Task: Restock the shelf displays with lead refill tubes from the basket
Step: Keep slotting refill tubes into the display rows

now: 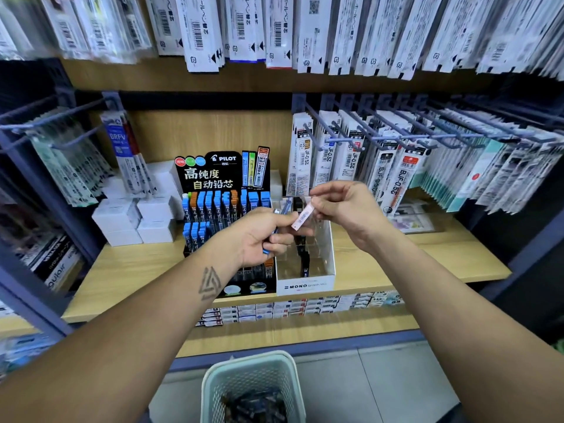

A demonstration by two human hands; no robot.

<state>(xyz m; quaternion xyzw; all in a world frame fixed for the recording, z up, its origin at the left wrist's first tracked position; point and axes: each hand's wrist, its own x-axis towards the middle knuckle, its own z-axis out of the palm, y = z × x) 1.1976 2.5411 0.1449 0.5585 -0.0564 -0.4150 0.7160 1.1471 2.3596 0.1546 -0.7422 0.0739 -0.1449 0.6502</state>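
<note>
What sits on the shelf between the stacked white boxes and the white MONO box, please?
In the head view, the black Pilot display of blue-capped lead tubes stands between the white boxes and the MONO box, partly behind the left hand.

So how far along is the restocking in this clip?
Midway. The black display already has tubes in its upper rows. The left hand grips tubes, the right hand pinches a white tube. The white box is mostly empty and the basket still holds tubes.
</note>
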